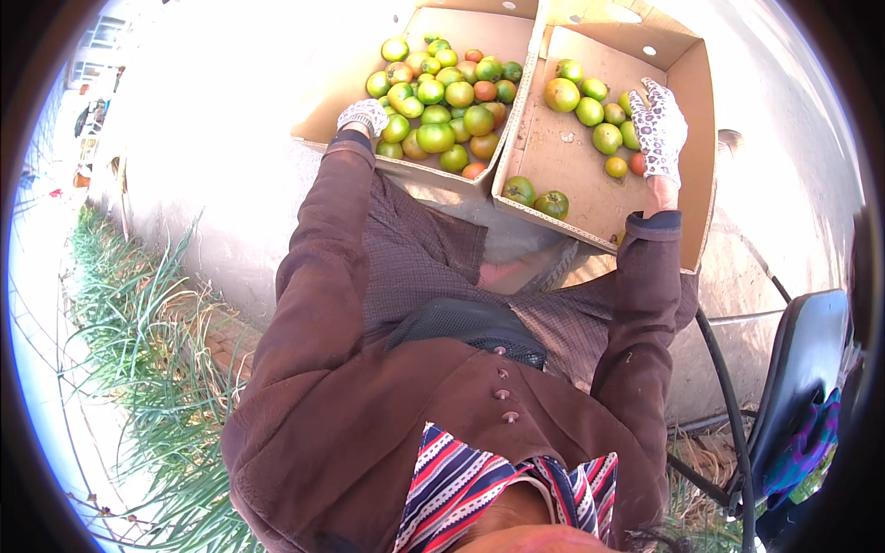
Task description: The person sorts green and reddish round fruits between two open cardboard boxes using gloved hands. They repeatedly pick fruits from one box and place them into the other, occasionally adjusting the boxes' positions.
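Two open cardboard boxes stand side by side before me. Many green and some reddish tomatoes (pixel 435 138) cover much of the floor of the left box (pixel 477 24). My left hand (pixel 363 116), in a spotted glove, is at that box's near left corner, beside the green tomatoes; its fingertips are hidden. Fewer tomatoes (pixel 590 110) lie in the right box (pixel 546 148), mostly towards its far side. Over them is my right hand (pixel 662 131), in a matching glove, fingers spread, partly covering a red tomato (pixel 637 164). Two green tomatoes (pixel 536 197) sit in the near left corner.
My knees and a sandalled foot (pixel 553 266) are close to the boxes' near edges. A dark chair (pixel 795 373) with a colourful cloth (pixel 805 442) stands to the right. Long green leafy plants (pixel 152 345) grow along the left, beside the concrete ground (pixel 228 180).
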`<state>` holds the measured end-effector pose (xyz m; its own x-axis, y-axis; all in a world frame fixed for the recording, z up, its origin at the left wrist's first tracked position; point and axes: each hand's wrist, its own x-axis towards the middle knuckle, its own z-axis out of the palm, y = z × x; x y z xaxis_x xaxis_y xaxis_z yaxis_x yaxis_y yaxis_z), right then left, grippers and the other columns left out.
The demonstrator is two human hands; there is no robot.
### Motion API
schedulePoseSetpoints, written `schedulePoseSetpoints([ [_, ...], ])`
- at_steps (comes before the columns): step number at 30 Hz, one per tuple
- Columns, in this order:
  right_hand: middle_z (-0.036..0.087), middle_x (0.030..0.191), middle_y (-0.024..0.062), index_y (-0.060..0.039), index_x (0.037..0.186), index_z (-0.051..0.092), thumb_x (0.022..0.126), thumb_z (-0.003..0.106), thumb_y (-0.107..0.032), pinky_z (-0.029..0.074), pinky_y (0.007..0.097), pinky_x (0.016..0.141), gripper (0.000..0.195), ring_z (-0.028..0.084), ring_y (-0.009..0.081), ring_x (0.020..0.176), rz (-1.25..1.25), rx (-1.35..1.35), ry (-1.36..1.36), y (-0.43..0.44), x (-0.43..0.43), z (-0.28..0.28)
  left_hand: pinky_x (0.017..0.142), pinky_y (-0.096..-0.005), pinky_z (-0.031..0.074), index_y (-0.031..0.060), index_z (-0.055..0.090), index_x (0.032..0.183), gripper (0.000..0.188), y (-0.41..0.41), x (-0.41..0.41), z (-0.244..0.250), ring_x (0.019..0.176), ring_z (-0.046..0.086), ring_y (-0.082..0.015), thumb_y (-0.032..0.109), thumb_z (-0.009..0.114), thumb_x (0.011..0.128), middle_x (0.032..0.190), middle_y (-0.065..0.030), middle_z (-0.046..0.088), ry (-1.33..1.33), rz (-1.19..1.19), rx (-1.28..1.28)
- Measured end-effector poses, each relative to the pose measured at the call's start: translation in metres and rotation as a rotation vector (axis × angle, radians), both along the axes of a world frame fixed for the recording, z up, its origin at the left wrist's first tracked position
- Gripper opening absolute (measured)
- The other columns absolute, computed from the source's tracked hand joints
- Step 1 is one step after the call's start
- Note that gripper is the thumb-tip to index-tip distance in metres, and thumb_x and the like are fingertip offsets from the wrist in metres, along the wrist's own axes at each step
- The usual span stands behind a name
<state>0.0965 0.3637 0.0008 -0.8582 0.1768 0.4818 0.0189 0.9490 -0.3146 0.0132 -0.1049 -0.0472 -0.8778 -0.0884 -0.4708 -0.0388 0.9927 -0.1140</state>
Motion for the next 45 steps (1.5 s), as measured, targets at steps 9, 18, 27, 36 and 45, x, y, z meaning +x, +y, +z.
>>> schedulePoseSetpoints([
  [9,0.067,0.105,0.0129,-0.0129,0.105,0.068,0.076,0.062,-0.020,0.049,0.0413,0.088,0.030,0.062,0.0331,0.102,-0.286,-0.149,-0.484,0.080,0.002,-0.034,0.090,-0.0451,0.047,0.0013,0.064,0.108,0.039,0.012,-0.007,-0.009,0.105,0.060,-0.0360,0.033,0.055,0.087,0.109,-0.0217,0.063,0.346,0.003,0.046],
  [18,0.065,0.113,0.0142,-0.0091,0.109,0.066,0.077,0.062,-0.019,0.050,0.0420,0.087,0.034,0.062,0.0326,0.104,-0.225,-0.030,-0.854,0.068,0.002,-0.060,0.082,-0.0387,0.047,-0.0019,0.061,0.106,0.032,0.168,0.025,0.043,0.089,0.060,-0.0344,0.025,0.050,0.093,0.096,-0.0212,0.063,1.194,-0.382,0.934],
  [27,0.062,0.120,0.0119,-0.0111,0.111,0.064,0.080,0.062,-0.018,0.047,0.0419,0.094,0.032,0.058,0.0314,0.113,-0.241,0.091,-0.905,0.064,0.003,-0.105,0.075,-0.0376,0.051,0.0063,0.066,0.111,0.026,0.255,0.040,0.068,0.084,0.065,-0.0306,0.018,0.055,0.090,0.092,-0.0186,0.067,0.876,-0.366,1.179],
  [36,0.067,0.104,0.0148,-0.0093,0.098,0.069,0.085,0.056,-0.020,0.051,0.0446,0.083,0.021,0.063,0.0312,0.101,-0.200,0.323,-0.804,0.055,0.000,-0.117,0.074,-0.0384,0.052,0.0024,0.065,0.109,0.028,0.255,0.028,0.054,0.082,0.065,-0.0318,0.022,0.060,0.089,0.089,-0.0202,0.067,0.763,-0.348,1.286],
  [45,0.069,0.098,0.0154,-0.0067,0.107,0.067,0.071,0.073,-0.036,0.050,0.0380,0.086,0.046,0.065,0.0286,0.098,-0.251,0.018,-0.727,0.040,-0.018,-0.024,0.076,-0.0362,0.053,0.0074,0.067,0.104,0.029,0.257,0.021,0.031,0.081,0.067,-0.0265,0.026,0.065,0.082,0.092,-0.0113,0.069,0.741,-0.355,1.400],
])
